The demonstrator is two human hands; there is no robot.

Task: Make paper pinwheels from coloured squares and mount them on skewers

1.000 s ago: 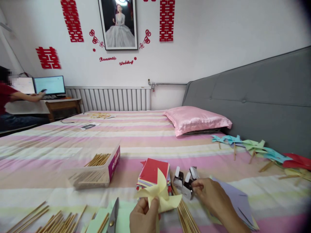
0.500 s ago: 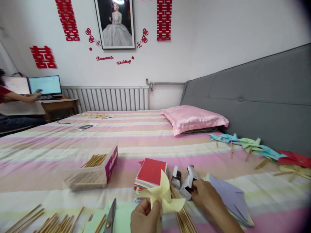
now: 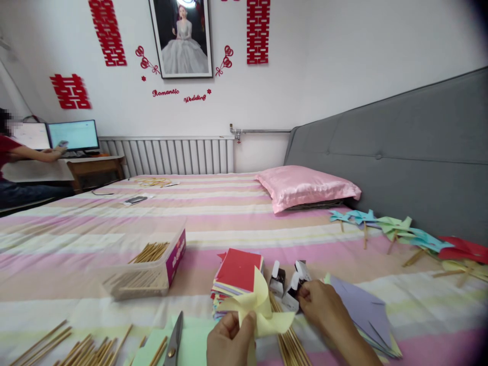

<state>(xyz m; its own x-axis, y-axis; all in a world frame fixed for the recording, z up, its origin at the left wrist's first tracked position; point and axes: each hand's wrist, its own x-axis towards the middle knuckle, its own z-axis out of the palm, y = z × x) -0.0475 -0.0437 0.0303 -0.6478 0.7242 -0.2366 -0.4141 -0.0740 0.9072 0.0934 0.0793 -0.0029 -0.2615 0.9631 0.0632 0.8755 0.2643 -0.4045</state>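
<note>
1. Since the picture half a second back, the right hand has slid a tiny bit toward the little white boxes, and the yellow pinwheel has barely moved.
2. Left hand fingers are pinched shut on the bottom of the yellow pinwheel and hold it up over the bed.
3. Right hand fingers are curled around one of the little white boxes, touching it. I cannot tell how tight the grip is.
4. Just behind the pinwheel sits a stack of colored paper squares with a red sheet on top.
5. Under the pinwheel and between both hands lies a bunch of thin wooden sticks.
6. Scissors lie on a green sheet, just left of the left hand.
7. More loose sticks lie at the bottom left edge.
8. A clear box of sticks sits to the left, well apart from the hands.
9. Purple paper lies right beside the right hand.
10. Finished pinwheels lie in a row far right, near the gray headboard.
11. Lots of open striped bed stretches back to the pink pillow.
12. Another person sits far left at a desk.
</note>
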